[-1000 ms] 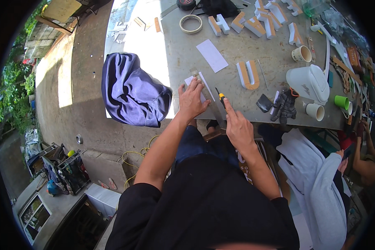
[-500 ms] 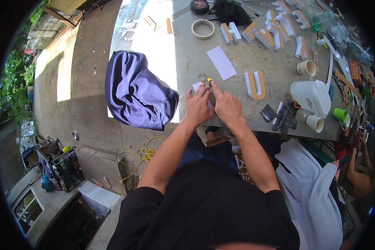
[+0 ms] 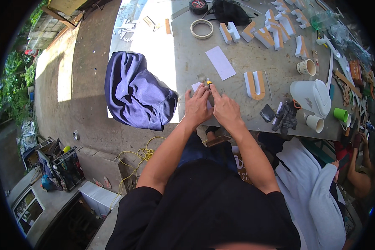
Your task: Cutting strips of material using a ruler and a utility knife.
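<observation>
My left hand [image 3: 197, 107] lies with its fingers stretched out, pressing on a small white piece [image 3: 195, 86] near the table's front edge. Close beside it, my right hand [image 3: 226, 109] is closed round a yellow-and-black utility knife [image 3: 209, 82], the index finger laid along it; its blade is too small to make out. Just beyond the fingertips is a small clear piece [image 3: 201, 77]. A white rectangular sheet [image 3: 220, 63] rests farther off. To the right lies a U-shaped letter [image 3: 254, 85] with white sides and a tan face.
Purple cloth [image 3: 139, 93] covers the table's left front. Tape roll [image 3: 202, 29] and several block letters [image 3: 275, 31] lie at the back. On the right are a white pitcher [image 3: 310, 98], paper cups [image 3: 314, 123] and dark gloves [image 3: 285, 116]. Another person [image 3: 358, 175] is at far right.
My right hand and the knife have shifted slightly toward me and to the left. My left hand stays nearly in place on the white piece.
</observation>
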Demonstrator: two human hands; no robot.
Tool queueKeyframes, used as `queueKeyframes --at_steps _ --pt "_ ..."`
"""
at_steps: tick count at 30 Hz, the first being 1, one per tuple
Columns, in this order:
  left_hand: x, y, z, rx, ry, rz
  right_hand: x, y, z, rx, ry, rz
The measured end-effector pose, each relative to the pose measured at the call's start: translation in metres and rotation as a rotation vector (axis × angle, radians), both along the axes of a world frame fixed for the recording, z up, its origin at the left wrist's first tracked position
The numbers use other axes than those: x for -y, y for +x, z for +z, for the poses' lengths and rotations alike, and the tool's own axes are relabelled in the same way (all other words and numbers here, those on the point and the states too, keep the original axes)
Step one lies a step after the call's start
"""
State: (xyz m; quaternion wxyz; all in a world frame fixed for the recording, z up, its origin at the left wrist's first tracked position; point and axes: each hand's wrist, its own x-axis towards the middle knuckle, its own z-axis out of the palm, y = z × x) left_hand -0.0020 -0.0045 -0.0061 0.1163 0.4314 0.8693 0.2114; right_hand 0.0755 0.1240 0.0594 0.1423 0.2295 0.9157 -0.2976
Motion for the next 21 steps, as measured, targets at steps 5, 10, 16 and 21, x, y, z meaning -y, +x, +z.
queueKeyframes --at_steps 5,10,16,21 --pt "0.000 0.000 0.000 -0.002 -0.040 -0.001 0.002 0.006 0.002 0.024 0.018 0.024" --pt "-0.001 0.002 0.002 -0.002 -0.067 0.002 0.006 0.009 0.001 0.032 0.024 0.007" --pt "-0.002 0.000 0.004 0.008 -0.110 0.009 0.007 0.017 0.003 0.030 0.031 0.012" --pt "-0.002 0.001 0.006 0.045 -0.120 0.015 0.007 0.029 -0.001 0.013 0.058 0.044"
